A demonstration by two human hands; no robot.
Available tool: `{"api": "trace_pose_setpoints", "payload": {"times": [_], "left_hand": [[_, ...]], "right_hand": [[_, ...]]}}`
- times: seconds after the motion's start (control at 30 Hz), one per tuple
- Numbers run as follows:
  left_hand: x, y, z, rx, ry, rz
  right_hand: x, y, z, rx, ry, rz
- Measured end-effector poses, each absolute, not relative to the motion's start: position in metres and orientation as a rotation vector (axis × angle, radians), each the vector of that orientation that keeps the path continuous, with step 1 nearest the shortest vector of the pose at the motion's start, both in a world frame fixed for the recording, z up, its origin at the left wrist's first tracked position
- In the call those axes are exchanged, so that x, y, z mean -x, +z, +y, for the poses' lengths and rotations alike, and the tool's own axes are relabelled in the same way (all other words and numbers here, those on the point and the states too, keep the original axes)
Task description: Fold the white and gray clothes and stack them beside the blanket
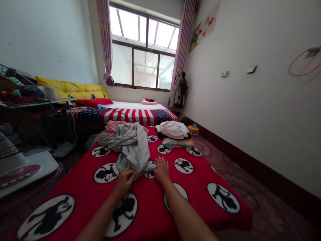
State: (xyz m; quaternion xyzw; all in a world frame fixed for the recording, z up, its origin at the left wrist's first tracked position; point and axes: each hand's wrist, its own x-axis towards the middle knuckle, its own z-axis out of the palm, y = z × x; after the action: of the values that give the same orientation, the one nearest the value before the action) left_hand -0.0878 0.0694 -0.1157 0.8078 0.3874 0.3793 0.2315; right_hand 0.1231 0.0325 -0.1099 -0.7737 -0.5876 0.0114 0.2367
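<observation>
A crumpled light grey cloth (136,147), perhaps a garment, lies on a red blanket (150,201) printed with black-and-white monkey figures. My left hand (124,182) is closed on the near edge of the grey cloth, fingers curled over it. Flat against the blanket, my right hand (162,170) has its fingers stretched and a little apart, beside a narrow end of the same cloth. Whether its thumb pins that end I cannot tell. Behind the grey cloth is a rumpled pink cloth (111,128).
Beyond my right hand a white-and-black bundle (173,130) rests on a folded multicoloured cloth (178,143). A bed with a striped, starred cover (130,116) stands under the window. At left are a wire fan cage (12,110) and its white base (27,170); a wall runs along the right.
</observation>
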Motion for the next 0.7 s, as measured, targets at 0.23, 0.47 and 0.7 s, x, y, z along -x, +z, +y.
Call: {"api": "trace_pose_setpoints", "payload": {"times": [0.23, 0.47, 0.7], "left_hand": [[0.088, -0.115, 0.075, -2.176, 1.074, 1.053], [0.089, -0.111, 0.074, -2.15, 1.09, 1.07], [0.09, -0.106, 0.07, -2.086, 1.174, 1.059]], "right_hand": [[-0.121, -0.106, 0.03, 2.092, 0.009, -1.583], [-0.124, -0.108, 0.031, 2.071, 0.01, -1.559], [-0.127, -0.109, 0.032, 2.005, 0.035, -1.53]]}}
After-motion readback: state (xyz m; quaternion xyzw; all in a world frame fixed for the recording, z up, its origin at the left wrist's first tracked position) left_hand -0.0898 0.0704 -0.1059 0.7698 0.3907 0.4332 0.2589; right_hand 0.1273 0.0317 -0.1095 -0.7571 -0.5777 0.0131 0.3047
